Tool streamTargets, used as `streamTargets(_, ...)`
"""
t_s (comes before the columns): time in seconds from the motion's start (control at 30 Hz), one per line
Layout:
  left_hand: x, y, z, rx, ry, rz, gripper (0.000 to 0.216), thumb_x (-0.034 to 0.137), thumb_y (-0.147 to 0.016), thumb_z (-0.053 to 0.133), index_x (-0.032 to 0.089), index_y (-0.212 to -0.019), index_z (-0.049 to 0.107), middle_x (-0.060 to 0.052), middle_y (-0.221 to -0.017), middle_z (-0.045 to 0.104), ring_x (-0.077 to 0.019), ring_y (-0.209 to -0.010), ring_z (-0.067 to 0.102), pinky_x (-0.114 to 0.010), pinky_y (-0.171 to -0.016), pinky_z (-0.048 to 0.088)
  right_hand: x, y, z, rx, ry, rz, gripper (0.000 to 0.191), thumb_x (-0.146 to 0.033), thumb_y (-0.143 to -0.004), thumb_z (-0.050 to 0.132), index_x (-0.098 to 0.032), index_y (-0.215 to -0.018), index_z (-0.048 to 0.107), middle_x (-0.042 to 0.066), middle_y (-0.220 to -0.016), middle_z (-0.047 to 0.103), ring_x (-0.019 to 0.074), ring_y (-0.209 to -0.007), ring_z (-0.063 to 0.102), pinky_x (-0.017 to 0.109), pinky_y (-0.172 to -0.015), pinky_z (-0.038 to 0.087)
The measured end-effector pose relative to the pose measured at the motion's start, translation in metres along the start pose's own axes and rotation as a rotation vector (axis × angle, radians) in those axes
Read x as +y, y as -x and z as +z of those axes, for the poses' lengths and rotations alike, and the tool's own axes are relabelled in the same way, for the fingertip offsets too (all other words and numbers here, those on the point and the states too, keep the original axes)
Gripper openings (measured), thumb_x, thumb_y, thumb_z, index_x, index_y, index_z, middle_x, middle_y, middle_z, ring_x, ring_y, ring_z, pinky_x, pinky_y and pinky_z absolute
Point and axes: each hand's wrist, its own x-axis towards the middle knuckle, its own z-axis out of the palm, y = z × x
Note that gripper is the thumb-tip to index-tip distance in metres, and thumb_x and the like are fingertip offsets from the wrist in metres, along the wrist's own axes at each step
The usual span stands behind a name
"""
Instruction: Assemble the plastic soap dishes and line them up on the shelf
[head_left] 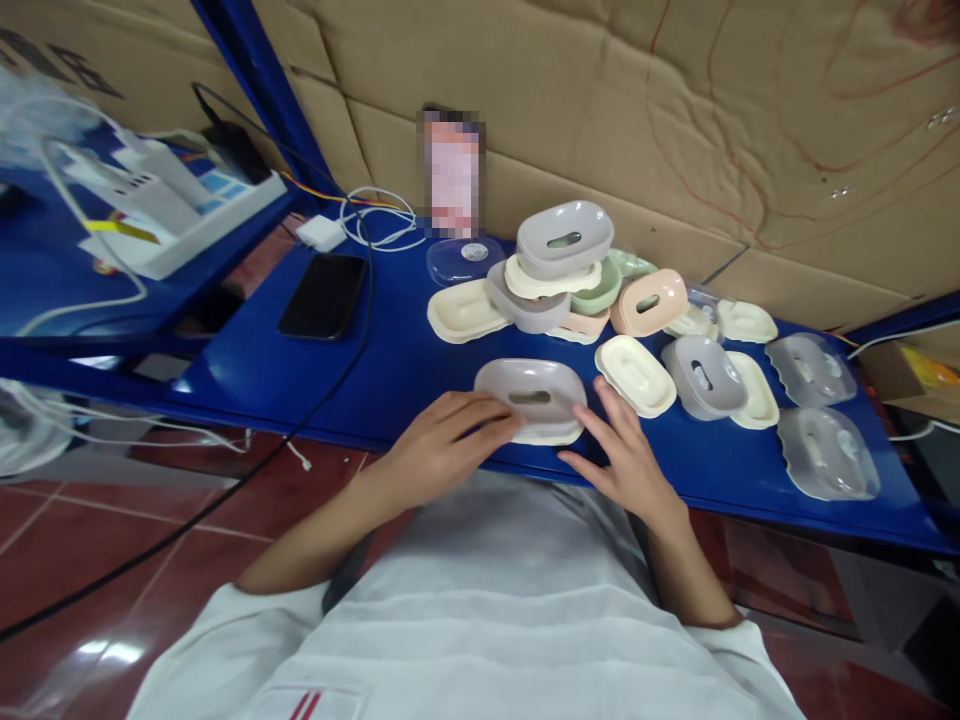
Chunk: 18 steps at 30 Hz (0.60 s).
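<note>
At the near edge of the blue shelf (390,370), seen from the head camera, a grey soap-dish lid (531,395) sits on a cream tray (551,435), the pair almost flush with the shelf lip. The left hand (442,445) lies on the lid's left end, fingers loosely curled and together, tips touching its rim. The right hand (626,455) flanks the lid's right end with fingers spread fairly wide; its fingertips seem to touch the rim, though the angle leaves that unsure. Neither hand has closed on anything.

Left of the lid the shelf surface is bare up to a black phone (322,295), which lies flat well apart, with a black cable (352,345) running past it and over the shelf edge. Behind the lid a pile of dishes (559,270) in grey, cream, green and pink stacks up near the cardboard wall (675,120). Right of the lid, just beside the right hand, lies a cream tray insert (636,375), then a second grey lid (703,375), and farther right two translucent grey trays (817,410) near the shelf's front edge.
</note>
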Motion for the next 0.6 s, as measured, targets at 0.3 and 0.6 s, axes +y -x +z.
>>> streamTargets(0.3, 0.002, -0.008, 0.011, -0.117, -0.098, 0.082, 0.027, 0.02, -0.112, 0.063, 0.019, -0.138, 0.069, -0.011, -0.132, 0.078, -0.0263, -0.126, 0.072, -0.042, -0.105, 0.057, 0.002, -0.006, 0.001, -0.025, 0.017, -0.031, 0.041, -0.032, -0.109, 0.07, -0.029, -0.15, 0.067, 0.009, -0.155, 0.069, 0.0312, -0.153, 0.058, 0.057, -0.125, 0.051)
streamTargets(0.6, -0.001, -0.007, 0.008, -0.128, 0.049, 0.04, 0.026, 0.024, -0.111, 0.063, 0.024, -0.135, 0.074, -0.009, -0.129, 0.079, -0.0242, -0.12, 0.074, -0.04, -0.103, 0.06, 0.002, -0.006, 0.002, -0.054, 0.014, -0.025, 0.04, -0.03, -0.111, 0.064, -0.03, -0.151, 0.068, 0.009, -0.157, 0.067, 0.0316, -0.153, 0.057, 0.06, -0.125, 0.052)
